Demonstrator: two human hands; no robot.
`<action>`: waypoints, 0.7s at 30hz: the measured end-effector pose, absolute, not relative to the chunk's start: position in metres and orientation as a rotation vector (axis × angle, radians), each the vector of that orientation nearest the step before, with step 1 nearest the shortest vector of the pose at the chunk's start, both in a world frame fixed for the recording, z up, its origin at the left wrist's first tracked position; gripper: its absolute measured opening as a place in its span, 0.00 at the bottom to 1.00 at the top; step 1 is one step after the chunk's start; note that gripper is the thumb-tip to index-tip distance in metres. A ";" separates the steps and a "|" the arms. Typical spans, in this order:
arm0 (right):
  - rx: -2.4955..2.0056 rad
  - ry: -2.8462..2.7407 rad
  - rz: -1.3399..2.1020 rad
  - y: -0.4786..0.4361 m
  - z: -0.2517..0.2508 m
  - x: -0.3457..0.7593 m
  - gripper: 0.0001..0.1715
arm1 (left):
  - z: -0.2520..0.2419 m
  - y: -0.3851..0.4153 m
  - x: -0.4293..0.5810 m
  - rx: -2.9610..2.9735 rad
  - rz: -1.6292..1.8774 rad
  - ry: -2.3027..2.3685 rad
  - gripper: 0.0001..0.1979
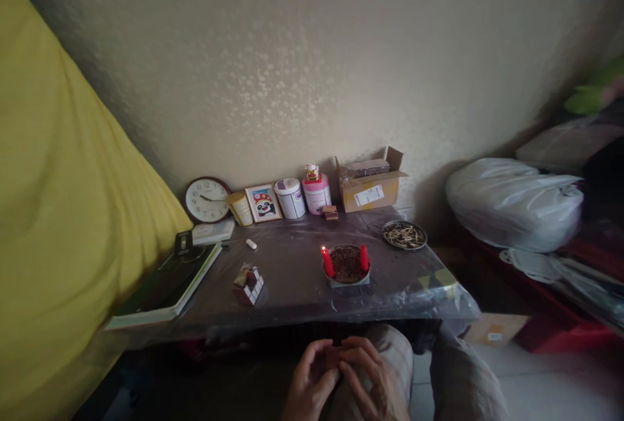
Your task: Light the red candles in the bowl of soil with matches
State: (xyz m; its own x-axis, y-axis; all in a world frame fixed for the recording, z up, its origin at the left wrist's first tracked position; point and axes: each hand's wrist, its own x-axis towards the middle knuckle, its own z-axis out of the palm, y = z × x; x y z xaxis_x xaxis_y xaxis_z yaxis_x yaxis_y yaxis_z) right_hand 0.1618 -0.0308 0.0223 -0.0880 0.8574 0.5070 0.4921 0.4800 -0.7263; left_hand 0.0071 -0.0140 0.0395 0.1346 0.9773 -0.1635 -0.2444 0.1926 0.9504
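Above my knees, in front of the table edge, my left hand (pixel 312 379) and my right hand (pixel 368 372) meet around a small brown matchbox (pixel 333 357). Fingers of both hands are closed on it and cover most of its sides. Beyond them on the table stands a round bowl (pixel 347 279) filled with dark brown grains. A lit red candle (pixel 327 262) leans at its left side. Another red candle (pixel 364 258) stands at its right, with no flame that I can make out.
A plate of matchsticks (pixel 404 235) lies at the right. Along the wall stand a clock (pixel 208 200), a panda picture (pixel 264 203), two canisters (pixel 290 199) and a cardboard box (pixel 370 193). A small house-shaped block model (pixel 249 286) and a large book (pixel 166 291) are at the left.
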 end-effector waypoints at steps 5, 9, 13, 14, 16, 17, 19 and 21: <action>-1.185 -1.719 0.506 -0.032 0.025 0.162 0.09 | 0.042 -0.012 0.003 0.996 1.043 0.986 0.17; -1.197 -1.727 0.501 -0.033 0.027 0.162 0.12 | 0.039 -0.011 0.002 1.004 1.063 1.019 0.17; -1.222 -1.733 0.497 -0.033 0.024 0.162 0.15 | 0.032 -0.011 0.005 1.007 1.129 1.050 0.18; -1.227 -1.732 0.498 -0.033 0.022 0.162 0.16 | 0.030 -0.011 0.004 1.017 1.147 1.051 0.18; -1.246 -1.722 0.514 -0.033 0.018 0.162 0.18 | 0.027 -0.010 0.002 1.066 1.137 1.035 0.19; -1.258 -1.710 0.529 -0.032 0.015 0.162 0.19 | 0.025 -0.009 0.001 1.098 1.114 1.024 0.18; -1.279 -1.672 0.572 -0.032 0.011 0.161 0.21 | 0.022 -0.008 -0.003 1.153 1.072 0.995 0.18; -1.293 -1.635 0.625 -0.032 0.009 0.160 0.21 | 0.018 -0.008 -0.005 1.178 1.046 0.974 0.18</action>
